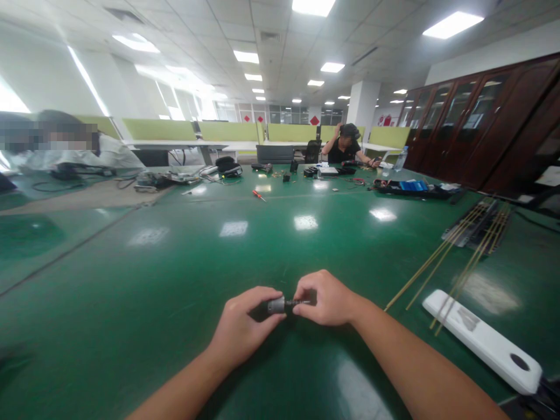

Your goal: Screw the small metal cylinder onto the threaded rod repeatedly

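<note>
Both my hands meet low over the green table (184,274), close to its near edge. My left hand (242,329) is closed around a small grey cylindrical part (276,305), pinching its wide end. My right hand (326,300) is closed on the thin dark shaft that sticks out of the same part to the right. The part is held horizontally between the two hands, just above the table top. What lies under my palms is hidden.
A white power strip (481,341) lies at the near right, with several thin brass rods (450,256) across it. Tools, cables and a red screwdriver (258,195) lie at the far side, where a seated person (345,149) works; another person (65,146) sits at the left.
</note>
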`<control>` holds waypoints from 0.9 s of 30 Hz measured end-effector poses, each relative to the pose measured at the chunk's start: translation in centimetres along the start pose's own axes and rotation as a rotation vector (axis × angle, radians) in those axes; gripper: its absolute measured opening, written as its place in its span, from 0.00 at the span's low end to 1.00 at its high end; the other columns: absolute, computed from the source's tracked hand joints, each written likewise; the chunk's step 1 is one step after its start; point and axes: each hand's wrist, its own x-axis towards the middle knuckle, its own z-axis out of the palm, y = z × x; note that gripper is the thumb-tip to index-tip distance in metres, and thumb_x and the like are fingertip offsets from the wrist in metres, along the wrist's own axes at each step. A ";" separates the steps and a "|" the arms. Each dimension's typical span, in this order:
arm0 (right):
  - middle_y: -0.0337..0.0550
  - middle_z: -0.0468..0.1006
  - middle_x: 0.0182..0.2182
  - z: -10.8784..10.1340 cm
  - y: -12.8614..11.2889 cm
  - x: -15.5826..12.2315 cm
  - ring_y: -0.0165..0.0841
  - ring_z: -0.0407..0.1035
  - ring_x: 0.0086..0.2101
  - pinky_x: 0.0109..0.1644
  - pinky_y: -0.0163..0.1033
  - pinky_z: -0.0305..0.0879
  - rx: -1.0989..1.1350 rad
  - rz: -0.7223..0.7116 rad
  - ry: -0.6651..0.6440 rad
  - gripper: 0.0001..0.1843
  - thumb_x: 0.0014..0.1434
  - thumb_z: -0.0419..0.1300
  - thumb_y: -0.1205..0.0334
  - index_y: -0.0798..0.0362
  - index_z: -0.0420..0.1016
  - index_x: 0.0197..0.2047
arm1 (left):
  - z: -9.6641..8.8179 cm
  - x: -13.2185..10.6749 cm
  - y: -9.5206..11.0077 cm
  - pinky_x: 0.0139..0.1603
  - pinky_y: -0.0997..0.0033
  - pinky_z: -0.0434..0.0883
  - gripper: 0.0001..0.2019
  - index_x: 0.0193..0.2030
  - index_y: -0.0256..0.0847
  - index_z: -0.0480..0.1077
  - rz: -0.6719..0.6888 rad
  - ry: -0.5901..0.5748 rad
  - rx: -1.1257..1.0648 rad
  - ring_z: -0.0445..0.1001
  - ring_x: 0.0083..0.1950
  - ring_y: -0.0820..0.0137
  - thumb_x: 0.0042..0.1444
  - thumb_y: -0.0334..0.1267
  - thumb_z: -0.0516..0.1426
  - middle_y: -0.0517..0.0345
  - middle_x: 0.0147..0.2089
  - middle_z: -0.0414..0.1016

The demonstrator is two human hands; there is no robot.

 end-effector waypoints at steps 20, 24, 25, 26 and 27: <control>0.37 0.75 0.25 -0.4 0.0 0.0 0.28 0.67 0.26 0.32 0.32 0.60 -0.019 -0.008 0.018 0.04 0.50 0.66 0.64 0.53 0.76 0.29 | -0.2 0.0 -0.3 0.48 0.67 0.77 0.12 0.43 0.45 0.77 -0.005 0.038 0.027 0.80 0.43 0.65 0.50 0.37 0.66 0.58 0.42 0.81; 0.37 0.74 0.24 -0.4 0.0 0.0 0.28 0.67 0.25 0.31 0.32 0.60 -0.020 -0.020 0.029 0.04 0.50 0.66 0.64 0.54 0.76 0.29 | -0.2 0.0 -0.2 0.48 0.66 0.77 0.11 0.43 0.45 0.77 -0.004 0.038 0.027 0.80 0.43 0.65 0.51 0.37 0.66 0.57 0.42 0.81; 0.37 0.74 0.24 -0.5 0.0 0.0 0.27 0.67 0.25 0.31 0.32 0.60 -0.020 -0.020 0.029 0.04 0.51 0.66 0.64 0.54 0.76 0.29 | -0.3 0.1 -0.2 0.48 0.66 0.77 0.11 0.43 0.44 0.77 -0.004 0.040 0.027 0.80 0.43 0.64 0.51 0.37 0.66 0.56 0.42 0.81; 0.36 0.74 0.24 -0.5 0.0 0.0 0.27 0.67 0.25 0.31 0.32 0.60 -0.021 -0.020 0.028 0.04 0.51 0.66 0.64 0.54 0.76 0.29 | -0.3 0.1 -0.3 0.48 0.66 0.77 0.11 0.43 0.44 0.77 -0.005 0.044 0.028 0.80 0.43 0.64 0.51 0.37 0.66 0.56 0.42 0.81; 0.36 0.74 0.24 -0.6 0.0 0.0 0.27 0.67 0.25 0.31 0.32 0.60 -0.022 -0.019 0.027 0.04 0.51 0.66 0.64 0.54 0.76 0.29 | -0.3 0.1 -0.3 0.48 0.66 0.77 0.11 0.43 0.45 0.77 -0.005 0.047 0.030 0.80 0.43 0.64 0.51 0.37 0.66 0.56 0.42 0.81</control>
